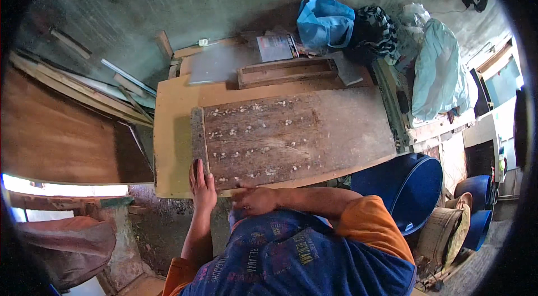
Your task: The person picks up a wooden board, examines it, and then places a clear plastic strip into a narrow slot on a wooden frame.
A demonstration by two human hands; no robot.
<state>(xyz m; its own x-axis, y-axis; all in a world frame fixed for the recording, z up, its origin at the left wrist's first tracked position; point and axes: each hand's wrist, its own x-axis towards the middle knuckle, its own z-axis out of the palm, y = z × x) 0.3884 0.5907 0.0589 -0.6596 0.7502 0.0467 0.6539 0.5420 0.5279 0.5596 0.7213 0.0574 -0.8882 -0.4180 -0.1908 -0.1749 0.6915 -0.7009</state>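
Resting on the near end of a narrow wooden strip (198, 133), our left hand (203, 188) has its fingers extended and its thumb standing slightly apart; we see it laid against the wood, not closed around it. Our right hand (255, 201) is just to the right of the left, at the near edge of a weathered wooden board (291, 139); its fingers are bent and partly hidden, so we cannot tell how far it is closed or whether it has hold of that edge. We locate the board directly beyond the right hand and to the right of the left hand, lying flat, with the strip along its left edge and a thin pale line between the two. White flecks (288, 123) mark the board's surface in uneven rows, mostly on the half nearer the left hand. Under both pieces we find a yellow tabletop (172, 150), exposed to the left of the left hand. Past the board, farther from both hands, we note a long shallow wooden box (288, 78) and, to its left, a flat grey sheet (213, 66). Beyond the box and to its right sits a light-blue bag (327, 22). Well to the right of the right hand, below table level, we identify a large blue barrel (395, 189).
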